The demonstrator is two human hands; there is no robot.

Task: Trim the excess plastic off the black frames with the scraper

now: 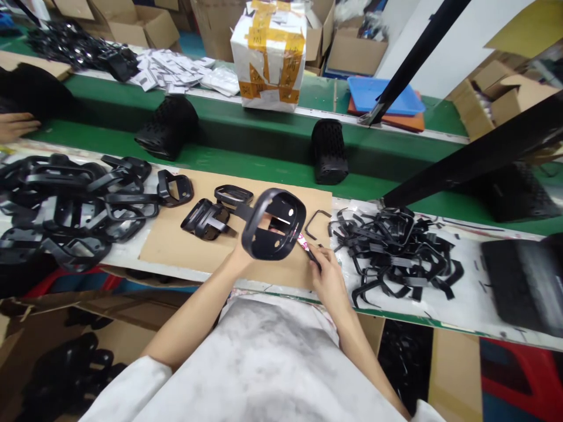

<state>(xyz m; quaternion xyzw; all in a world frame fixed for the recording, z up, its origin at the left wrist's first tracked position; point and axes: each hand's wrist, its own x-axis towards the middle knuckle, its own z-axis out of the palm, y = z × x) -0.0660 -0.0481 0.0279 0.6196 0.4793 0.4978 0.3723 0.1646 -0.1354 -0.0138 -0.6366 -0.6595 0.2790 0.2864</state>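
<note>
My left hand [241, 255] is closed on a black plastic frame [254, 234] with a rounded rim, tilted up above the cardboard sheet [176, 249]. The frame hides most of that hand's fingers. My right hand [326, 271] grips a slim tool [303, 241] with a pink-and-white patterned part and a dark handle end. The tool's front end meets the frame's right side, and I cannot make out its tip. Left of the held frame, a black frame with a grey strip [206, 220] and another black frame [234, 193] lie on the cardboard. A thin bent black strip [313, 220] lies to the right.
Black frames [65, 199] are heaped at left, bent black strips [396, 252] at right. Black perforated parts [329, 151] stand on the green conveyor [246, 143]. A taped white box [268, 58] sits behind. A dark post [461, 149] slants in from the right. Another person's hand [17, 126] shows far left.
</note>
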